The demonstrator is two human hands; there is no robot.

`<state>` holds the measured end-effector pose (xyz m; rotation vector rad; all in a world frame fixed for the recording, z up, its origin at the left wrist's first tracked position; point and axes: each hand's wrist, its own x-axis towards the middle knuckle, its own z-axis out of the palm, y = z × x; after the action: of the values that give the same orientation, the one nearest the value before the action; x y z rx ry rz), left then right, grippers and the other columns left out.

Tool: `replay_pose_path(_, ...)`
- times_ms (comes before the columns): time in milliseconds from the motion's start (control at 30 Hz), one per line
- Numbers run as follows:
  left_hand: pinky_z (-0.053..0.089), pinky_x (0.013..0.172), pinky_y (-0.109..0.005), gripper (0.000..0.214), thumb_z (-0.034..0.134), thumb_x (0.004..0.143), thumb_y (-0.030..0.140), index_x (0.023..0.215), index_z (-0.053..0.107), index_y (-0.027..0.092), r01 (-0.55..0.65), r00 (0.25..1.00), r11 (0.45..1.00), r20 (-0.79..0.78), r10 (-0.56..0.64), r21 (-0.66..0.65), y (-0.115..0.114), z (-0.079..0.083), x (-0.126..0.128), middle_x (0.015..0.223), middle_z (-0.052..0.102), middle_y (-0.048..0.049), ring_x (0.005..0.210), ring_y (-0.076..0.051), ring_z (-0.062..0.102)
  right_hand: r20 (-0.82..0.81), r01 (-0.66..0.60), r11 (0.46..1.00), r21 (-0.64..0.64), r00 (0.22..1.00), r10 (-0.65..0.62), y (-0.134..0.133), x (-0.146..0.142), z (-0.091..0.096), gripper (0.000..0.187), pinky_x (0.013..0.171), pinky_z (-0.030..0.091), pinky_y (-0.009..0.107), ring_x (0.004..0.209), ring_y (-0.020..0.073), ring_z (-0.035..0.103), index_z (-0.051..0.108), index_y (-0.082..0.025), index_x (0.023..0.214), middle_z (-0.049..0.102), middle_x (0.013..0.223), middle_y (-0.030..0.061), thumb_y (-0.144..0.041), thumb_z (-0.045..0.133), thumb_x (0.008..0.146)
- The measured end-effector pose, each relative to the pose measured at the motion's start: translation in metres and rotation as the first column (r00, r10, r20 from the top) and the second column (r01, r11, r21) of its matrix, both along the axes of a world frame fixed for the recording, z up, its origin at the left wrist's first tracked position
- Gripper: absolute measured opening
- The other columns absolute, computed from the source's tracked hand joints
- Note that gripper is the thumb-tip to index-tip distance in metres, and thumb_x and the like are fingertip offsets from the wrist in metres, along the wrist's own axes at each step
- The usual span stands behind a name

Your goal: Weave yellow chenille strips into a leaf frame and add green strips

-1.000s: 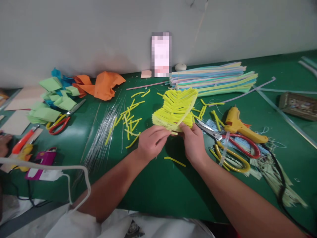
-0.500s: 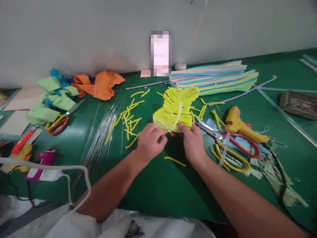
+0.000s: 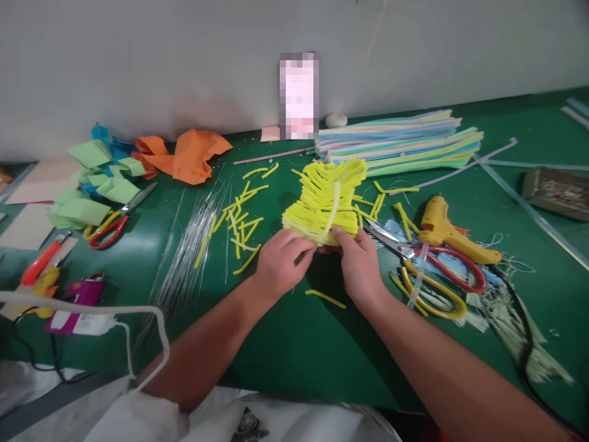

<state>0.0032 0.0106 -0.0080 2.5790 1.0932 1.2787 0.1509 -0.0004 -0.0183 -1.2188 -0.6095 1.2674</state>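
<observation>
Between my two hands is a bright yellow leaf-shaped piece [image 3: 315,205], built of many short fuzzy chenille stems set in rows, with a paler strip along its middle. My right hand [image 3: 361,261] grips its lower right edge, thumb on top and fingers hidden beneath. At the lower left edge, my left hand [image 3: 283,261] is closed with thumb and forefinger pinched on the piece; the exact contact is partly hidden. Short yellow stem cuttings [image 3: 242,221] lie scattered to the left, and a single cutting [image 3: 325,299] rests just below my hands.
Scissors [image 3: 405,250] and a yellow glue gun [image 3: 444,230] lie at the right, with a black cord. Behind is a bundle of pastel chenille stems [image 3: 400,144]. Thin wires [image 3: 188,252], crumpled orange paper [image 3: 197,156], green paper pieces [image 3: 85,209] and another pair of scissors [image 3: 110,230] are left.
My left hand's pinching fingers have shifted slightly right along the piece's lower edge. My right hand keeps its grip, and the yellow piece has barely moved.
</observation>
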Motion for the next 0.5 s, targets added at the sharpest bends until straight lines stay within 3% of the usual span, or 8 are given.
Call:
replay_pose_path(300, 0.050, 0.066, -0.025, 0.013, 0.061, 0.078, 0.006, 0.079, 0.060, 0.019, -0.004, 0.999, 1.000, 0.054, 0.003, 0.013, -0.0005, -0.0019, 0.0007, 0.073, 0.067, -0.0017, 0.070, -0.014, 0.060, 0.151, 0.027, 0.998, -0.064, 0.988, -0.017, -0.0020, 0.0018, 0.0012, 0.017, 0.049, 0.035, 0.026, 0.050, 0.0119, 0.047, 0.058, -0.021, 0.076, 0.055, 0.056, -0.0059, -0.037, 0.066, 0.079)
replay_pose_path(500, 0.050, 0.066, -0.024, 0.012, 0.060, 0.079, 0.007, 0.079, 0.061, 0.019, 0.001, 0.998, 1.000, 0.060, 0.000, -0.013, -0.0005, -0.0006, 0.0010, 0.072, 0.066, -0.0011, 0.069, -0.012, 0.060, 0.150, 0.012, 0.999, -0.042, 0.989, -0.005, -0.0027, 0.0021, 0.0015, 0.018, 0.047, 0.033, 0.026, 0.047, 0.0113, 0.046, 0.056, -0.021, 0.074, 0.051, 0.051, -0.0070, -0.036, 0.063, 0.081)
